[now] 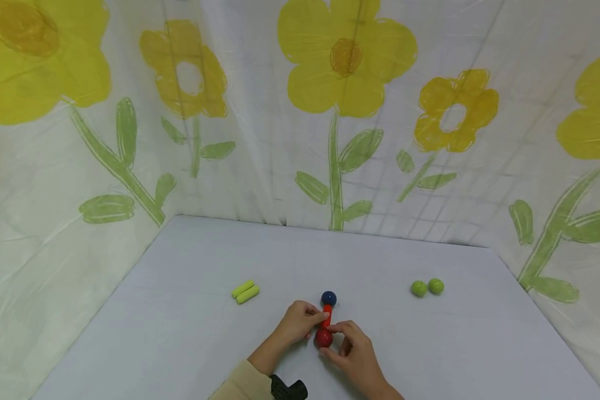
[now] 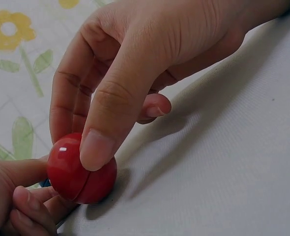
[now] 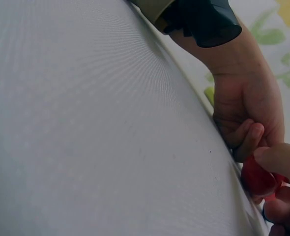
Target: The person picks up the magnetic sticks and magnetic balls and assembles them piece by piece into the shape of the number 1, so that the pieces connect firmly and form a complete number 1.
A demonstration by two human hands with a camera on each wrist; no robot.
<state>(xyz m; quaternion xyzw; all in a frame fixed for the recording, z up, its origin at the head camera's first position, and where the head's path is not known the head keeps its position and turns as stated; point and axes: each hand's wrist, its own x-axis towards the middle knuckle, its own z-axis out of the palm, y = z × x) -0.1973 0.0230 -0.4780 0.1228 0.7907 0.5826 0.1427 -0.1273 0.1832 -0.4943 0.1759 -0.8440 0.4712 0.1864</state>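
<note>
In the head view a red stick (image 1: 327, 309) lies between a dark blue ball (image 1: 329, 298) at its far end and a red ball (image 1: 323, 338) at its near end. My left hand (image 1: 295, 325) pinches the stick from the left. Thumb and fingers of my right hand (image 1: 356, 355) grip the red ball. The left wrist view shows the red ball (image 2: 69, 172) close up, a seam across it and the right thumb on it. Part of the left hand (image 2: 10, 191) appears at the edge there. Whether ball and stick are joined is hidden by fingers.
Two yellow-green sticks (image 1: 248, 294) lie side by side on the white table (image 1: 180, 333), left of the hands. Two green balls (image 1: 419, 288) sit to the right. Behind the table hangs a flower-printed curtain (image 1: 260, 189). A black wrist device (image 1: 289, 389) is on the left forearm.
</note>
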